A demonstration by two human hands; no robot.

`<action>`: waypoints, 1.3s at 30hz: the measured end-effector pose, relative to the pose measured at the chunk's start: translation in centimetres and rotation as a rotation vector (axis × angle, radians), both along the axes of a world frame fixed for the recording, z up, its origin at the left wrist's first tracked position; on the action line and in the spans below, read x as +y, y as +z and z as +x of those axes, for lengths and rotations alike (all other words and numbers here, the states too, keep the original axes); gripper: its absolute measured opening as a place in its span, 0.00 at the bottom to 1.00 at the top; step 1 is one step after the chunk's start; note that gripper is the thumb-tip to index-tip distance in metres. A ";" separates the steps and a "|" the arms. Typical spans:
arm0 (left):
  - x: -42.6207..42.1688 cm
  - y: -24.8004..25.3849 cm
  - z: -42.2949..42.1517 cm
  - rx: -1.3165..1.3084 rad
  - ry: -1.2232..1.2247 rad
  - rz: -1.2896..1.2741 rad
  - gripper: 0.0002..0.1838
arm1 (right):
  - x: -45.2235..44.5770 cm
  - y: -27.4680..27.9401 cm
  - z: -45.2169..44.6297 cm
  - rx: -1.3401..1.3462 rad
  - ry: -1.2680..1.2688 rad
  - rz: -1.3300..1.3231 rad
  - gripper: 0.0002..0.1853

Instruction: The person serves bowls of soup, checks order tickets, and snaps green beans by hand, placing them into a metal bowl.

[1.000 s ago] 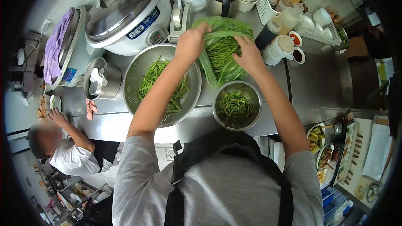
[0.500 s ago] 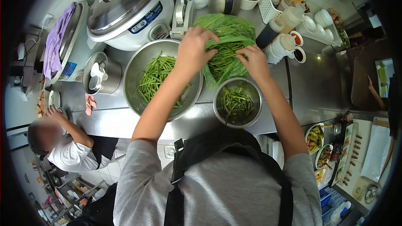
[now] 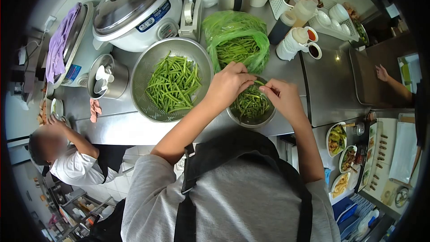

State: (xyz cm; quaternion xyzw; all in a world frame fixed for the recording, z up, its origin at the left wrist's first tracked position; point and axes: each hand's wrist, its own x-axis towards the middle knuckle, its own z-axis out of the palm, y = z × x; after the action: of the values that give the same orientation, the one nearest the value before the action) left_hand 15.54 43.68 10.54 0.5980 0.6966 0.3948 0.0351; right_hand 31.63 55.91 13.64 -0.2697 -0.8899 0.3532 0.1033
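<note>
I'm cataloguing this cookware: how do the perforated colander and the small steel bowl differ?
The perforated colander is clearly wider than the small steel bowl. The colander's wall is pierced with small holes; the bowl's shows none. The colander holds brighter green bean pieces, the bowl darker, more tangled green scraps. Both are round, metal and uncovered.

A slim bean [image 3: 260, 82] was held over the steel bowl [image 3: 263, 121] of darker pieces [image 3: 249, 106]; short beans [image 3: 172, 85] lay heaped in the colander [image 3: 141, 92], longer beans [image 3: 239, 50] in the open green bag [image 3: 233, 21].
</note>
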 end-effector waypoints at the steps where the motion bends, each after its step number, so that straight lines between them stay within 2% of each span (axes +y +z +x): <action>1: -0.3 0.1 0.2 -0.009 -0.005 -0.011 0.09 | -0.4 0.3 0.3 -0.014 0.000 -0.030 0.10; 7: -0.9 -0.1 0.2 -0.101 -0.224 -0.163 0.08 | -0.6 0.3 1.3 -0.067 0.153 -0.077 0.14; 10: -0.7 -0.8 -0.5 -0.545 -0.441 -0.285 0.09 | 0.1 0.5 2.0 -0.146 0.177 -0.268 0.14; 13: -0.4 -1.5 0.6 -1.013 -0.448 -0.265 0.11 | -0.7 -0.7 2.4 0.171 0.000 -0.321 0.13; 16: -0.2 -1.0 1.4 -1.077 -0.384 -0.291 0.13 | -2.6 -1.3 1.7 0.435 -0.132 0.025 0.10; 19: 0.0 -2.1 2.4 -1.153 -0.322 -0.278 0.15 | -3.4 -2.6 1.4 0.431 -0.273 0.189 0.09; 25: 0.3 -3.4 3.3 -1.149 -0.248 -0.210 0.14 | -3.1 -6.1 0.6 0.479 -0.388 0.154 0.11; 28: 0.3 -4.4 3.3 -1.186 -0.205 -0.193 0.14 | -2.8 -6.8 0.3 0.536 -0.421 -0.153 0.13; 31: -0.2 -4.2 3.0 -1.130 -0.217 -0.257 0.14 | -2.8 -5.5 1.2 0.424 -0.430 -0.357 0.13; 34: -0.8 -4.9 2.5 -0.789 -0.249 -0.249 0.16 | -2.6 -4.7 1.8 0.485 -0.451 -0.399 0.11; 37: -1.3 -4.5 2.4 -0.553 -0.151 -0.117 0.14 | -1.8 -4.6 2.6 0.462 -0.469 -0.311 0.10; 39: -1.5 -3.1 2.8 -0.360 0.031 -0.206 0.16 | -1.7 -3.9 3.0 0.468 -0.473 -0.283 0.10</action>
State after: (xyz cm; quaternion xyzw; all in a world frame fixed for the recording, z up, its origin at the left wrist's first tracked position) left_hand 18.31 42.19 7.49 0.5003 0.7250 0.4223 0.2138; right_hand 34.62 54.19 9.72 -0.3917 -0.6974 0.4912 0.3449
